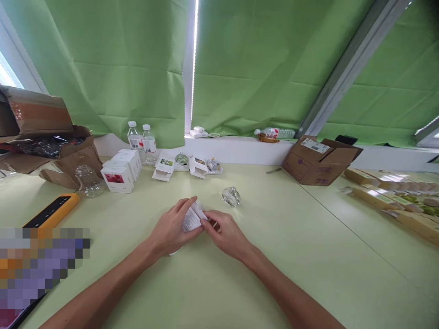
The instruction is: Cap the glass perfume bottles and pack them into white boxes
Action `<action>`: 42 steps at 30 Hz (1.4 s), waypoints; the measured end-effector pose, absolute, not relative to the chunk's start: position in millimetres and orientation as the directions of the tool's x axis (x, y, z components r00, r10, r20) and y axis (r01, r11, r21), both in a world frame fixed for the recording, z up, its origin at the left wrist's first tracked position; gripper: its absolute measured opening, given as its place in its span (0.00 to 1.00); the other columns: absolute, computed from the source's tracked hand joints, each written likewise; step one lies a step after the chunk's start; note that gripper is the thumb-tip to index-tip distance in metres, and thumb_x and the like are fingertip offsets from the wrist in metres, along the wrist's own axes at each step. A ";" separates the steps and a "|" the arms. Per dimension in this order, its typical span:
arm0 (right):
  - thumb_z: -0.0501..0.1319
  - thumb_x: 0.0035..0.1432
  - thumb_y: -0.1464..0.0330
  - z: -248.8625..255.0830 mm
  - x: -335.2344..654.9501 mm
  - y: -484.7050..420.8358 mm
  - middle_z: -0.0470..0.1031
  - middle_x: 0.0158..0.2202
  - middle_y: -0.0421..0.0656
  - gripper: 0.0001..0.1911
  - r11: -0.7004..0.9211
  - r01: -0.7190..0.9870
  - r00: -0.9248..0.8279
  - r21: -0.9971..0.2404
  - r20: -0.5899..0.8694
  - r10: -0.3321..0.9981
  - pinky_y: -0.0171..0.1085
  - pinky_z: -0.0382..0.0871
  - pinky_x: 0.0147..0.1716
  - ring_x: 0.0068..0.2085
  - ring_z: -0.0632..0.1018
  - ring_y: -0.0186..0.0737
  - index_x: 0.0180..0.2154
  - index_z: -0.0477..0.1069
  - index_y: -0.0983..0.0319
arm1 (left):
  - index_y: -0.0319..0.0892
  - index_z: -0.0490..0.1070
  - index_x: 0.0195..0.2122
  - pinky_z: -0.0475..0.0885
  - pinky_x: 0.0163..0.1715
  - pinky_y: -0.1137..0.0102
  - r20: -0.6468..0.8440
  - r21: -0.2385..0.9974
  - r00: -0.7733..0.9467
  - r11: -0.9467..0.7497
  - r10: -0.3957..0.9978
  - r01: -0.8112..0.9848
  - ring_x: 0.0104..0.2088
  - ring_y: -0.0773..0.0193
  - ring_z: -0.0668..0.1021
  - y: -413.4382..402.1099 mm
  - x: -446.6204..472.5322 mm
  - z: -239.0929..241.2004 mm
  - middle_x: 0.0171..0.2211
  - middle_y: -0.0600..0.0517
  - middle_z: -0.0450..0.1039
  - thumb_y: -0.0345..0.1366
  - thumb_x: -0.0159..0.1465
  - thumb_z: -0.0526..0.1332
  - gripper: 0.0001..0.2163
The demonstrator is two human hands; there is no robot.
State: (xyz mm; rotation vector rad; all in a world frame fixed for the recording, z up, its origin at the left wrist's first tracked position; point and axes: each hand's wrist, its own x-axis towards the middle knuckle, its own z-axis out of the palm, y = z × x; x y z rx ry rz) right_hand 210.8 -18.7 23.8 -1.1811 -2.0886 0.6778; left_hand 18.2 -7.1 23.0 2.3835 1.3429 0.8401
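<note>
Both my hands meet over the pale green table [240, 283] around a small white carton [192, 218] with printed text on its side. My left hand [173, 228] wraps the carton from the left, fingers curled over its top. From the right, my right hand [226, 233] pinches the carton's end flap with fingertips closed. A small round clear glass bottle [231, 196] stands on the table just beyond my right hand, apart from it.
Stacked white boxes [121, 171], two water bottles [141, 141], a glass jar [88, 181] and opened small cartons [164, 167] line the back. An open cardboard box [317, 160] sits back right, flat green packs [394, 198] far right, brown cartons [37, 132] left, an orange-edged device [53, 211] near left.
</note>
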 end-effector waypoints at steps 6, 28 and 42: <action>0.50 0.67 0.66 23.5 210.9 -18.6 0.71 0.30 0.41 0.12 0.466 0.555 -0.394 -0.689 0.276 0.877 0.33 0.63 0.27 0.29 0.71 0.35 0.36 0.71 0.60 | 0.52 0.52 0.63 0.73 0.41 0.65 0.341 0.506 0.397 -0.522 0.852 0.687 0.47 0.55 0.76 -7.9 18.6 24.0 0.58 0.48 0.62 0.48 0.62 0.58 0.29; 0.50 0.66 0.66 22.8 210.7 -18.6 0.71 0.30 0.41 0.12 0.468 0.557 -0.395 -0.686 0.276 0.876 0.33 0.63 0.27 0.30 0.71 0.35 0.36 0.71 0.60 | 0.52 0.52 0.63 0.72 0.41 0.66 0.338 0.496 0.399 -0.521 0.853 0.695 0.47 0.57 0.75 -7.7 18.4 23.7 0.59 0.49 0.62 0.48 0.62 0.58 0.29; 0.50 0.66 0.67 22.3 210.9 -18.4 0.70 0.30 0.40 0.11 0.466 0.559 -0.394 -0.686 0.275 0.877 0.32 0.63 0.27 0.29 0.71 0.34 0.35 0.70 0.60 | 0.52 0.52 0.62 0.73 0.42 0.65 0.331 0.497 0.400 -0.519 0.854 0.696 0.48 0.57 0.75 -7.9 18.3 25.2 0.59 0.50 0.62 0.49 0.62 0.57 0.28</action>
